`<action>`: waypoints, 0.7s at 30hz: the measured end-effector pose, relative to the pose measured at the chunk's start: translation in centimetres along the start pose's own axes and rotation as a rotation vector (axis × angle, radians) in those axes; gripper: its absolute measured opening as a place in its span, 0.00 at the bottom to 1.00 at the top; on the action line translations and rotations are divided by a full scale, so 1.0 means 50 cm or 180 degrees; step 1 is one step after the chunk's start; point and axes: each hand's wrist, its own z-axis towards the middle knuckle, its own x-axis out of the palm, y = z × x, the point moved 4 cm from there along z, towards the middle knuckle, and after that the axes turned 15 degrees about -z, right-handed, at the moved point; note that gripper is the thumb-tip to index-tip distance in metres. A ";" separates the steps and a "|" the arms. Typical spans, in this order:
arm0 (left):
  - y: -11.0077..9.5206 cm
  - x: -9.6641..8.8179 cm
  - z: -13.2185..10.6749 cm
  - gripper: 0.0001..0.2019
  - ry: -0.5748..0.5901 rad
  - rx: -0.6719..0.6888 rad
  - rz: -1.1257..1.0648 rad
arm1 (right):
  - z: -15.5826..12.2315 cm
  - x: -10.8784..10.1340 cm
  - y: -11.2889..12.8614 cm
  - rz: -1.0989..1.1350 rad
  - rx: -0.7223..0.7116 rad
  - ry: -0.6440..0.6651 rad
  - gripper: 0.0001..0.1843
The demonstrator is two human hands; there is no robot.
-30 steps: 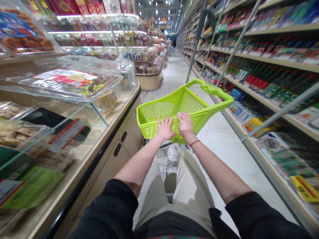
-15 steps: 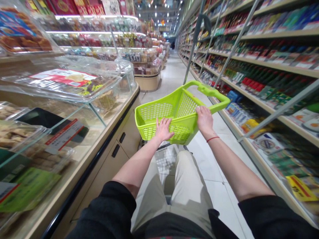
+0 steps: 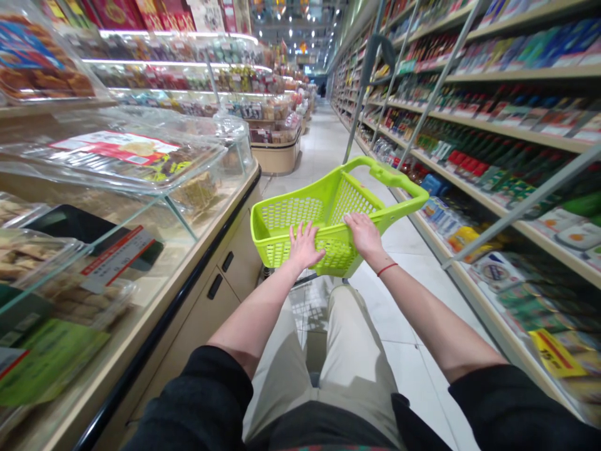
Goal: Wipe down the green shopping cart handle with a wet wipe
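Observation:
In front of my knees stands a bright green shopping cart [image 3: 335, 254], its perforated basket empty and its looped handle pointing to the right. My left hand [image 3: 305, 247] lies on the near rim with its fingers spread over the edge and the thumb out to the right. Farther right along the same rim, my right hand [image 3: 365, 237] has its fingers together and hooked over the edge, with the palm on the outer side. Below the basket, parts of a dark frame show near the floor; the rest is hidden.
At left, a wooden display counter [image 3: 235, 228] with a black edge rail carries packaged food behind glass. Bottles and packets fill the shelves [image 3: 507, 116] on the right. A grey slanted pole [image 3: 361, 94] stands beyond the cart. Tiled aisle floor [image 3: 323, 134] runs ahead between the displays.
My right hand has shifted left along the basket rim, away from the handle. My left hand stays at about the same place on the rim. The view has turned slightly.

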 end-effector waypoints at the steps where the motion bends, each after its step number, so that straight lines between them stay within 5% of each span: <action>1: -0.001 0.001 0.001 0.33 -0.0001 0.0000 -0.0013 | -0.001 -0.002 -0.027 -0.0040 0.0099 -0.0026 0.22; 5: -0.003 0.004 0.003 0.32 -0.0053 -0.0003 -0.0030 | -0.003 -0.016 -0.110 -0.0164 0.0427 -0.0195 0.22; 10: -0.010 0.008 0.004 0.33 -0.0010 0.0168 0.0078 | -0.006 -0.016 -0.125 -0.0148 0.0471 -0.0228 0.23; 15: -0.009 0.009 0.003 0.32 0.0043 0.0276 0.0060 | -0.009 0.002 -0.084 -0.0064 0.0418 -0.0253 0.26; 21: -0.002 0.009 0.004 0.33 0.0065 0.0334 0.0011 | -0.018 0.025 0.047 0.0048 0.0056 -0.0237 0.26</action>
